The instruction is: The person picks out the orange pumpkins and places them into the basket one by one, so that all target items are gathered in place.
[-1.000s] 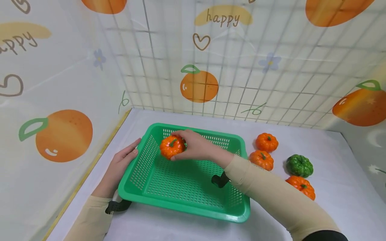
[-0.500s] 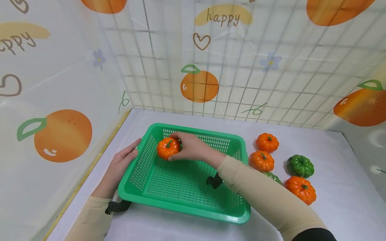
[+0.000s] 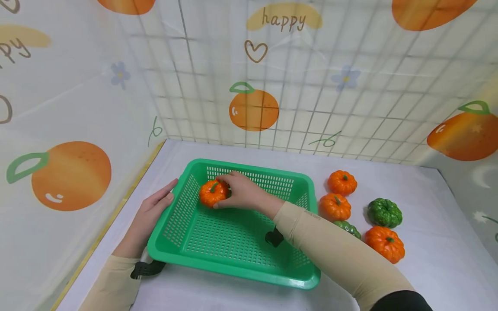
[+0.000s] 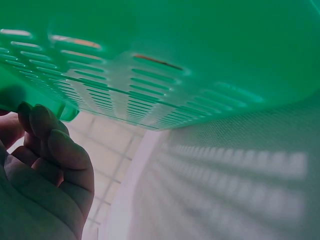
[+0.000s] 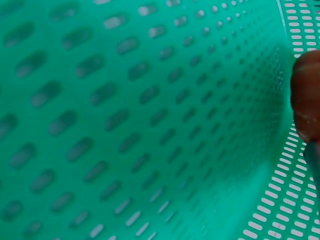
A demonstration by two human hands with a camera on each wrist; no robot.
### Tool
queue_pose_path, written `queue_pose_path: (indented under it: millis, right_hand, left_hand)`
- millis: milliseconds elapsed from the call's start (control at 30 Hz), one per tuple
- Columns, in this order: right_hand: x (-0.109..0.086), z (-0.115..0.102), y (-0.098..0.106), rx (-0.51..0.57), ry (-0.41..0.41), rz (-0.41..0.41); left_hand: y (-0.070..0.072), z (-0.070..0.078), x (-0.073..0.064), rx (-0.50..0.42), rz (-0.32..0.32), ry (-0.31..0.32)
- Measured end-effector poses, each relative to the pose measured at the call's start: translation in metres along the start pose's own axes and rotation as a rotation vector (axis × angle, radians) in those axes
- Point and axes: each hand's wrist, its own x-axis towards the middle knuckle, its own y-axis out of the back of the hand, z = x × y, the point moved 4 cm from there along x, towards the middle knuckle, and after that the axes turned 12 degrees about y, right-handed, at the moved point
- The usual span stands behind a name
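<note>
Gripping orange pumpkin (image 3: 211, 195) inside green basket (image 3: 233, 271), near its far-left corner, right hand (image 3: 244, 192) is half-curled round it, left hand (image 3: 149, 211) pinches basket edge; pumpkin's likely light, stiff, slick: span widest ribs.

Green basket (image 3: 233, 271) smooth semi-gloss perforated plastic, orange pumpkin (image 3: 211, 194) inside glossy and ribbed, white table covering (image 3: 218, 293) matt, beige sleeve (image 3: 330, 250) matt cloth.
</note>
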Motion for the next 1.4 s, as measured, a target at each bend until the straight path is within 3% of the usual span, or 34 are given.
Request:
queue_pose_path:
  millis: [467,967,1400]
  right_hand:
    - [0.003,-0.004,-0.006,-0.084,-0.007,-0.044]
    - [0.003,-0.002,-0.001,-0.106,-0.012,-0.027]
    - [-0.005,-0.005,0.020,-0.005,0.032,-0.022]
  left_hand:
    - [0.000,0.000,-0.001,-0.015,-0.009,0.017]
    - [-0.001,0.003,-0.002,-0.001,-0.006,0.008]
    - [-0.001,0.001,-0.002,-0.025,0.008,0.018]
